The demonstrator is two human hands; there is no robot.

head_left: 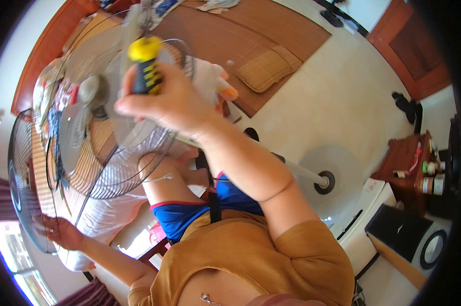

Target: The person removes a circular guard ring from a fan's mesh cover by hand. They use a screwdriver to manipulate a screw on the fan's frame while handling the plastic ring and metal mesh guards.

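R hand is clamped round a yellow-and-black screwdriver handle, held up in front of the fan head w/ its translucent blades and rear wire guard; tip hidden, can't tell what it touches. L hand sits low at far left, fingers closed on the rim of the detached front grille. Fan pole runs to the round base on the pale floor, beside a bed w/ a woven mat.
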